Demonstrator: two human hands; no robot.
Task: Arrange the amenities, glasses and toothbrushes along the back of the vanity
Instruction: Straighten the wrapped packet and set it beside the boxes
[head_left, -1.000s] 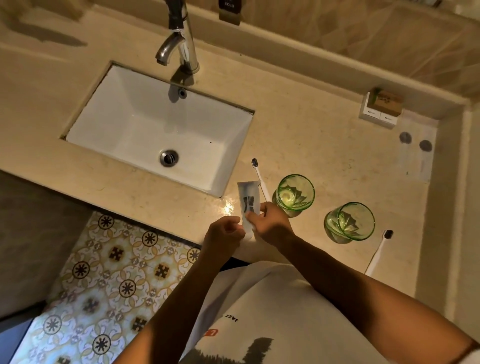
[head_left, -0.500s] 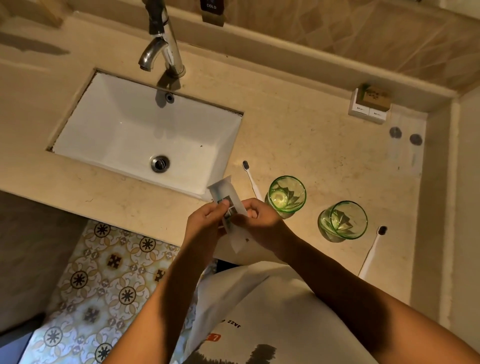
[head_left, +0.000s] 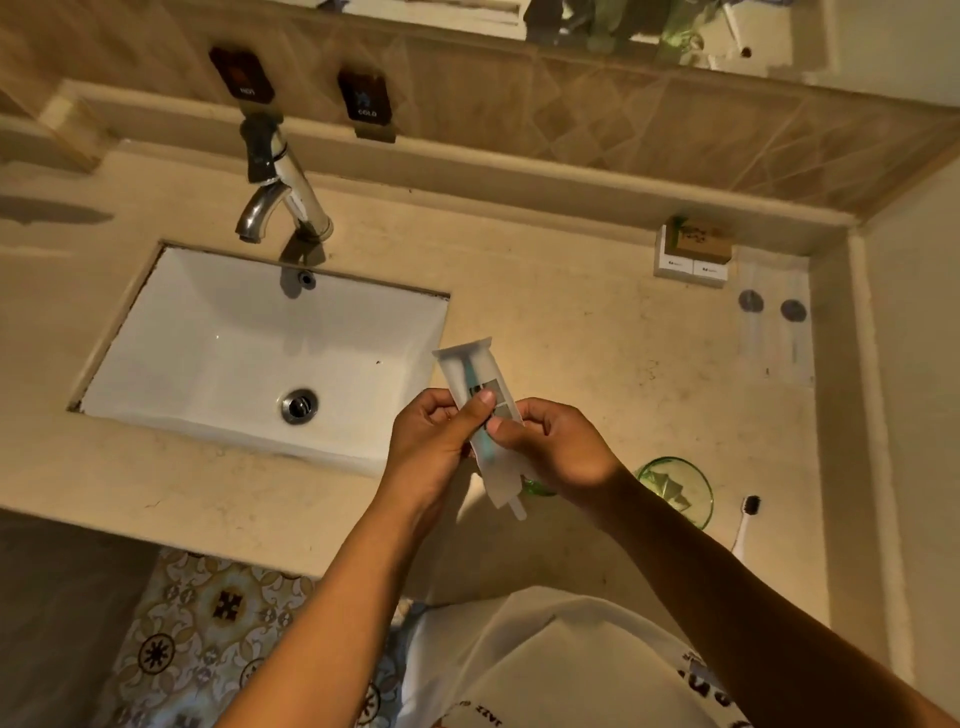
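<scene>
Both hands hold a white amenity packet (head_left: 470, 366) with a teal-handled item inside, raised above the vanity counter (head_left: 571, 332) just right of the sink. My left hand (head_left: 434, 447) pinches its left edge and my right hand (head_left: 556, 447) grips its right edge. One green glass (head_left: 675, 488) stands by my right forearm; a second green glass (head_left: 535, 487) shows only as a sliver under my right hand. A white toothbrush (head_left: 745, 522) with dark bristles lies to the right of the glass. Small amenity boxes (head_left: 693, 252) sit against the back ledge.
The white sink basin (head_left: 218, 343) and chrome faucet (head_left: 280, 192) fill the left side. Two grey round caps (head_left: 771, 305) rest on clear sachets near the right wall. Hot and cold tags (head_left: 306, 85) hang on the tiled backsplash. Patterned floor tiles (head_left: 208, 639) lie below the counter edge.
The packet rose and tilted, and my left hand joined the right on it. The camera view tipped upward, so the glasses and toothbrush now sit lower and partly behind my right arm.
</scene>
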